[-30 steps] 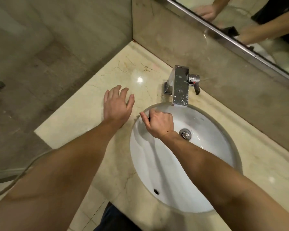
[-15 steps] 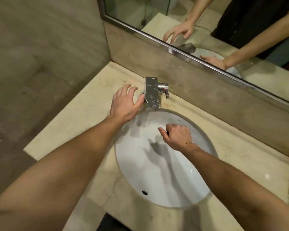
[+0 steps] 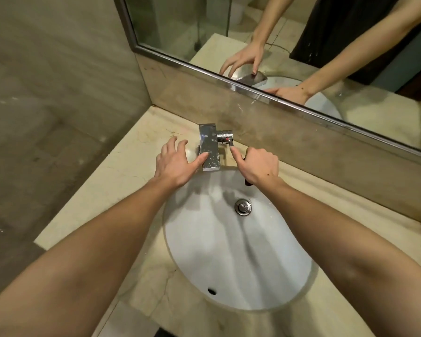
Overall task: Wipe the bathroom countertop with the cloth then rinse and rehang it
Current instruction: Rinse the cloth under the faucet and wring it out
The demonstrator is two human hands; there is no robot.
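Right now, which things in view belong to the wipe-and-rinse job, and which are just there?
Part of the job:
countertop
faucet
faucet lever, touched by the right hand
left hand, thumb against the faucet
sink

Just there:
mirror
drain plug

No cloth is clearly visible.

A: What's carrying everything here?
B: A cream marble countertop [image 3: 122, 188], veined, running from the lower middle of the frame up to the backsplash.
A: And on it?
B: A chrome faucet [image 3: 210, 149] at upper centre, and a white oval sink [image 3: 219, 259] set into it, centre to lower right.
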